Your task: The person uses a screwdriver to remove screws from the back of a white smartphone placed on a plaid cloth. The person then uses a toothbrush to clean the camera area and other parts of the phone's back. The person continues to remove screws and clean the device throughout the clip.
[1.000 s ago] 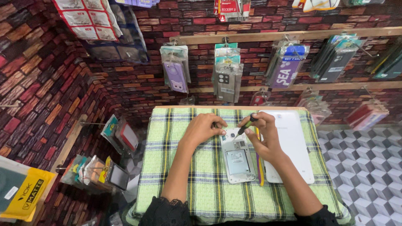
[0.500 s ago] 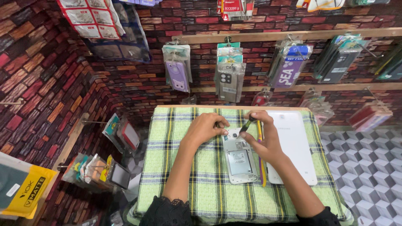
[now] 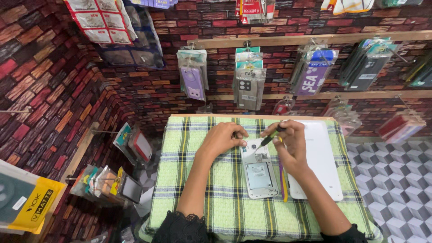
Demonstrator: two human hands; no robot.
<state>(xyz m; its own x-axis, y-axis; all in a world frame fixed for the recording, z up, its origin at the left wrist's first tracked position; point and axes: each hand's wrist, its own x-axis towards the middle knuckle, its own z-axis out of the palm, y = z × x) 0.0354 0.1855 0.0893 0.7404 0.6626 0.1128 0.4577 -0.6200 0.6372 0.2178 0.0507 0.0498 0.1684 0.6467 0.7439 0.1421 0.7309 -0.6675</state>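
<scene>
The left hand (image 3: 221,140) lies flat, fingertips pressed on the top left corner of an opened phone (image 3: 258,168), its grip holding nothing but pinning the phone so it cannot slide on the checked cloth (image 3: 198,180) that covers the bench. The phone lies back up with its cover off, insides and a silver battery showing, just below both hands. The right hand (image 3: 290,146) has its grip closed narrowly on a small screwdriver (image 3: 270,137) with a green and black handle, held like a pen and tilted so its tip comes down on the phone's upper edge, right beside the left fingertips. A white tablet (image 3: 321,162) lies face down just right of the right hand, partly under the wrist. A thin yellow and purple tool (image 3: 283,182) rests between phone and tablet, within easy reach. Packaged phone cases (image 3: 248,81) hang on the brick-pattern wall beyond the hands.
</scene>
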